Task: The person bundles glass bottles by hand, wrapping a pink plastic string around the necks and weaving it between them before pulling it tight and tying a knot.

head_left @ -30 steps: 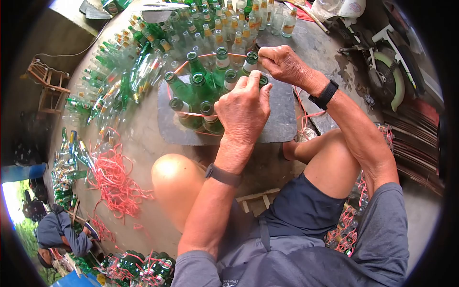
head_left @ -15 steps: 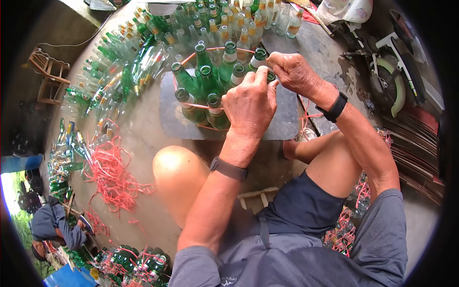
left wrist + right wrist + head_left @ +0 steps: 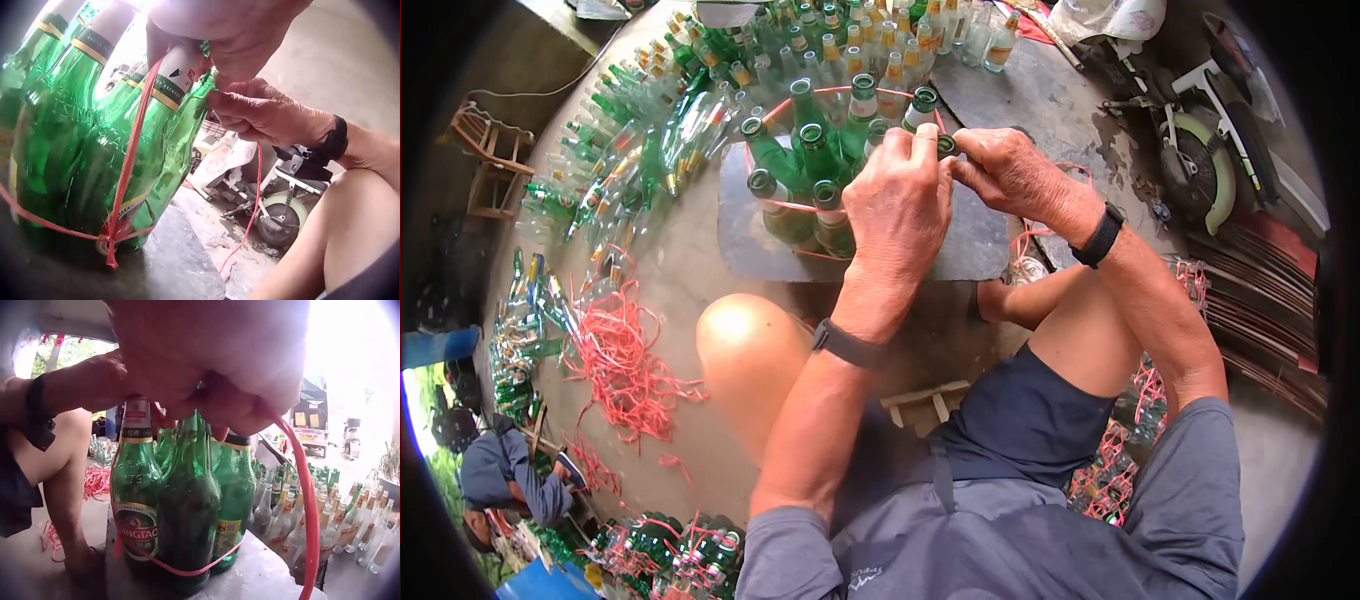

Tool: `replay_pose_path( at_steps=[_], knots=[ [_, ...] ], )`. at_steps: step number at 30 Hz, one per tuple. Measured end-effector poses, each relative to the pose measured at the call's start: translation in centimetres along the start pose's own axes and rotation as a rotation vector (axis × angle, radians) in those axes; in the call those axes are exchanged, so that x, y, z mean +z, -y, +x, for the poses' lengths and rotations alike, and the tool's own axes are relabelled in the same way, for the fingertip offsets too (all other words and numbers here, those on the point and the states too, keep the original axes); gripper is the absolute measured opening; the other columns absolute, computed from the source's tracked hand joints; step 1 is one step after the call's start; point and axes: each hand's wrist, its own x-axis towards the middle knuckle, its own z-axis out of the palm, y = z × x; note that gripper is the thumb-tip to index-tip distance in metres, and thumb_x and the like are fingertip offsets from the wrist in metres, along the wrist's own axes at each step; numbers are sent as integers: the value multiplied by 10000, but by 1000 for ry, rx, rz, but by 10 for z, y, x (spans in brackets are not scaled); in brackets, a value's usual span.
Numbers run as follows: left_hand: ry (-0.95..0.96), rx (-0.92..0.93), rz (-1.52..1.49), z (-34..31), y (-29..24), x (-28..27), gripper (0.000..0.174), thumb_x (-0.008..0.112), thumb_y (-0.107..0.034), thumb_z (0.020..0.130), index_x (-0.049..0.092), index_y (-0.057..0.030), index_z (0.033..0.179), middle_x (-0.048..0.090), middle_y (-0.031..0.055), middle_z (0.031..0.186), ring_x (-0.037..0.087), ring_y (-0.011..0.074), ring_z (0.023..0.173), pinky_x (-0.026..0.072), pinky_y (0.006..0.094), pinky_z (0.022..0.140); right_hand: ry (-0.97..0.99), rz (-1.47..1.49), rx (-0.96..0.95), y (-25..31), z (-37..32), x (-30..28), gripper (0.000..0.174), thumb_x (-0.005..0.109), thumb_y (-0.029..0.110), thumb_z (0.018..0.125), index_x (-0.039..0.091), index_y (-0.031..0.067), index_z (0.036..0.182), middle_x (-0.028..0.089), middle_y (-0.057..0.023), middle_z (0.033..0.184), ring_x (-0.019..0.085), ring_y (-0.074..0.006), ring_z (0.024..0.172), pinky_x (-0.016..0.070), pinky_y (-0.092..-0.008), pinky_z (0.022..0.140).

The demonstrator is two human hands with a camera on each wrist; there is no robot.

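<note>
Several green glass beer bottles (image 3: 812,150) stand upright in a bundle on a grey board (image 3: 750,245). Pink plastic twine (image 3: 785,207) circles their necks, and a lower loop with a knot (image 3: 110,239) runs round their bodies. Over the near right bottle necks, my left hand (image 3: 900,195) pinches the twine, which rises along a bottle to its fingers in the left wrist view. My right hand (image 3: 1010,172) is close beside it, curled fingers holding twine, with a loose tail (image 3: 307,506) hanging down. Both hands partly hide the bottle tops there.
Many loose bottles (image 3: 840,45) stand and lie on the floor beyond the board. A tangled heap of pink twine (image 3: 625,360) lies at left, near tied bottle bundles (image 3: 670,555). Another person (image 3: 510,470) bends at lower left. A two-wheeler (image 3: 1200,160) stands at right.
My right hand has come down from the far right bottle neck, closer to my left hand. My left thumb, raised before, is now lower. The bottles stay in place.
</note>
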Motion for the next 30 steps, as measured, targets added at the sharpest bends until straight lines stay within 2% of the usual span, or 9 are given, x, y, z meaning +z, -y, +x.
replay_pose_path(
  at_steps=[5, 11, 19, 21, 23, 25, 26, 29, 30],
  knots=[
    [-209, 175, -89, -17, 5, -6, 388, 768, -78, 887, 678, -20, 1260, 694, 144, 1147, 693, 354, 1022, 572, 446, 856, -35, 5, 26, 3, 0, 2, 280, 773, 216, 956, 593, 3, 927, 659, -240, 821, 675, -486, 845, 544, -536, 709],
    [-324, -13, -279, -57, -8, -24, 320, 776, 64, 872, 686, -29, 1165, 697, 154, 1165, 684, 352, 1105, 553, 452, 970, -65, -65, 44, 9, -1, 4, 292, 765, 222, 959, 589, -1, 891, 665, -246, 819, 683, -479, 835, 543, -540, 707],
    [-319, 18, -191, -79, 0, -25, 259, 778, 62, 888, 664, -18, 1106, 680, 150, 1138, 687, 316, 1006, 582, 415, 887, -108, -78, 78, 16, -2, 8, 311, 751, 223, 971, 589, -1, 829, 651, -240, 770, 679, -475, 798, 540, -539, 687],
    [-155, -275, -394, -88, 1, -18, 213, 773, 38, 910, 652, -16, 1076, 676, 150, 1123, 686, 278, 973, 582, 423, 876, -115, -85, 84, 18, -3, 9, 312, 750, 222, 971, 589, 0, 822, 651, -239, 768, 679, -472, 795, 540, -538, 685],
    [-154, -327, -382, -89, 1, -14, 221, 763, -13, 945, 672, 0, 1146, 676, 142, 1107, 682, 253, 937, 584, 421, 858, -121, -104, 86, 22, -3, 9, 311, 745, 217, 977, 586, 1, 820, 655, -240, 774, 678, -468, 790, 540, -533, 680],
    [-266, -343, -327, -85, 5, -3, 319, 764, -81, 968, 676, 20, 1258, 693, 157, 1153, 705, 304, 992, 581, 435, 897, -124, -129, 80, 22, -4, 11, 311, 743, 217, 980, 585, 3, 817, 649, -241, 764, 676, -467, 786, 541, -531, 676],
    [-293, -213, -207, -83, 8, 2, 384, 739, -135, 1015, 656, 31, 1351, 712, 189, 1218, 716, 369, 1084, 569, 455, 949, -129, -155, 74, 22, -4, 11, 312, 741, 216, 982, 584, 6, 815, 643, -242, 755, 674, -465, 781, 541, -529, 671],
    [-246, -320, -329, -80, 3, 13, 370, 717, -170, 1050, 657, 28, 1357, 721, 225, 1245, 702, 406, 1169, 553, 470, 993, -117, -216, 94, 24, -6, 13, 301, 737, 212, 985, 583, 15, 817, 640, -228, 746, 678, -454, 760, 546, -521, 655],
    [-257, -306, -342, -77, 3, 16, 440, 740, -102, 996, 620, 48, 1393, 718, 209, 1199, 689, 402, 1132, 563, 480, 983, -111, -218, 91, 25, -6, 13, 301, 737, 212, 985, 583, 15, 817, 640, -228, 746, 678, -454, 760, 546, -521, 655]
  ],
)
